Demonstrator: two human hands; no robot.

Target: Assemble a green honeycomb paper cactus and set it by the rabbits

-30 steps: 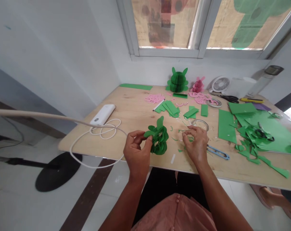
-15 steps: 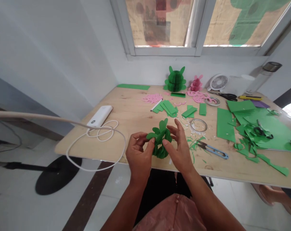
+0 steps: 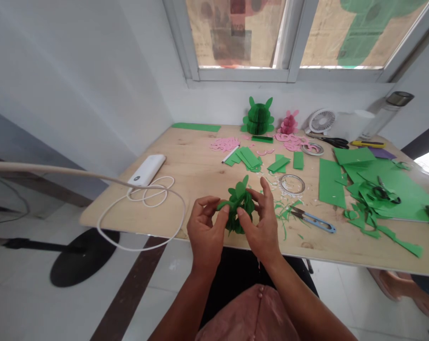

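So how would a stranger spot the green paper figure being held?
Below the grey-framed window stands a pale wooden table. At its near edge, between the bare left hand and bare right hand, is a green paper figure with rounded flaps. It alone is held; the larger green honeycomb-paper figure and the pink paper figure stand by the white wall.

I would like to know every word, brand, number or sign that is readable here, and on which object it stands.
No text is readable here.
White power bank: its dark round mark is too small to identify.
Tan window paper: faint print-like marks, too blurred to read.
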